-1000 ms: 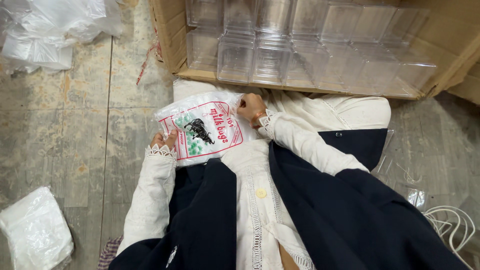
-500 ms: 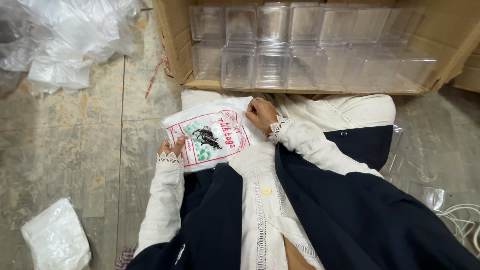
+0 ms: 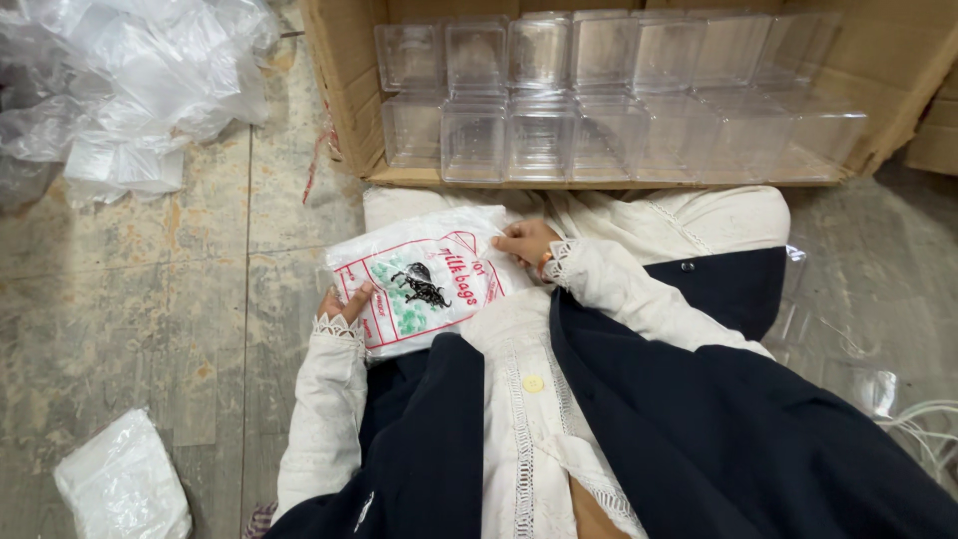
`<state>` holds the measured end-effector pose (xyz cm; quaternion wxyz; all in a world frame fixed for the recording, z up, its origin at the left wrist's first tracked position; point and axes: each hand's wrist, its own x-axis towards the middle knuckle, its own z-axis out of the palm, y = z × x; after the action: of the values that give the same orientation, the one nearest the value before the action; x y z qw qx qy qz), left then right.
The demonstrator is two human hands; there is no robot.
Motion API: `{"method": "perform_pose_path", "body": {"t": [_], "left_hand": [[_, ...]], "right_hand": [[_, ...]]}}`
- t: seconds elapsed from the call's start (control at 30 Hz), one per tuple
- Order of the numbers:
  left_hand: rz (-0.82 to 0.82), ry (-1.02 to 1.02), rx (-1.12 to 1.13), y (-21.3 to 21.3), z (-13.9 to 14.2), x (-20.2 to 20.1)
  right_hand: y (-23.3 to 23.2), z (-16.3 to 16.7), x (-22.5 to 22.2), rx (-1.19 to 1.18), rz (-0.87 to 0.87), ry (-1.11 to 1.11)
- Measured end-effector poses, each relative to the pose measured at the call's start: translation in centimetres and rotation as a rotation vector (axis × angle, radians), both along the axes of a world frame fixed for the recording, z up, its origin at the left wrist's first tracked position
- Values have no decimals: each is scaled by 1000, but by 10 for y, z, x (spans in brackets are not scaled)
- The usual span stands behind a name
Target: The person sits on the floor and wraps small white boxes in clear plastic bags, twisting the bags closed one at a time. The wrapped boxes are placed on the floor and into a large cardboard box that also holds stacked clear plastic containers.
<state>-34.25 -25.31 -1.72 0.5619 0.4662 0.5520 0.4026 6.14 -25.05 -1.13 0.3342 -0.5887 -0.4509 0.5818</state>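
- The big brown cardboard carton lies open on its side beyond both sets of fingers, packed with rows of clear square plastic boxes; it sits well ahead of the hands, touching neither.
- The grey tiled floor spreads out to the left of the left fingers, with a heap of crumpled clear plastic wrap far off and a flat white plastic packet lying nearer the elbow.
- The person sits low, the lap covered in cream cloth and a dark navy garment.
- The flat white plastic pack of bags with red and green printing rests on the lap, stretched between the two sets of fingers; the step looks to be getting this pack open or a bag drawn out, which I judge calls for a firm pinch at the top edge.
- The left hand reaches up from a lace-cuffed sleeve, fingers curled under the pack's lower left edge with the thumb on top, gripping it.
- The right hand is bent across the body, fingertips pinching the pack's upper right corner.
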Motion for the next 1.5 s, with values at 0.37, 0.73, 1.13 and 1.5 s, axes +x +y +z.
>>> {"method": "perform_pose_path", "body": {"t": [0.37,0.73,1.13,1.5], "left_hand": [[51,-129,0,3,-25,-9],[-62,122,47,3,-11,1],[-32,1135,682,-29,119,65],[-778,-19,104,14,252,236]], "right_hand": [[-24,41,23,163,-465,544],[7,-1,35,-1,-548,691],[-69,210,174,429,-300,-38],[19,278,81,740,610,-531]]}}
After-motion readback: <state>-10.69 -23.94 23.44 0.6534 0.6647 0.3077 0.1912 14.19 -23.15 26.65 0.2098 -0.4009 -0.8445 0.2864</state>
